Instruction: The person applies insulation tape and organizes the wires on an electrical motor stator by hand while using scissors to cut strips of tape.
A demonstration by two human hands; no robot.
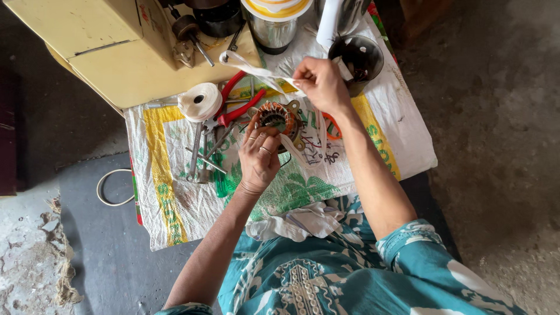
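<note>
- The left hand (pixel 258 156) sits in the middle of the frame. Its fingers are closed around a round motor coil (pixel 279 118), the metal ring with copper wire wound inside it.
- The right hand (pixel 319 84) is a bit higher and to the right. Its fingertips pinch a thin white tape (pixel 256 70) and hold it tight.
- The tape runs from the pinch up and left over the yellow machine (pixel 122 52) in the upper left. More of it hangs down in a loop just right of the coil.
- I think this is the wrapping step: one hand holds the coil steady while the other pulls the tape around the wire.
- The next move looks like it needs a careful tug, so the tape stays flat and snug, and the coil must not spin or slip.
- Just left of the coil lies a white roll of tape (pixel 200 101). Red pliers (pixel 239 105) lie between the roll and the coil.
- Below the roll are some grey metal tools (pixel 198 154) and a green screwdriver handle (pixel 220 184).
- All of this lies on a woven sack cloth (pixel 175 204) with yellow and green print.
- In the upper right stands a dark round cup (pixel 357 58), close to the right hand.
- A shiny metal can (pixel 273 29) stands at the top middle.
</note>
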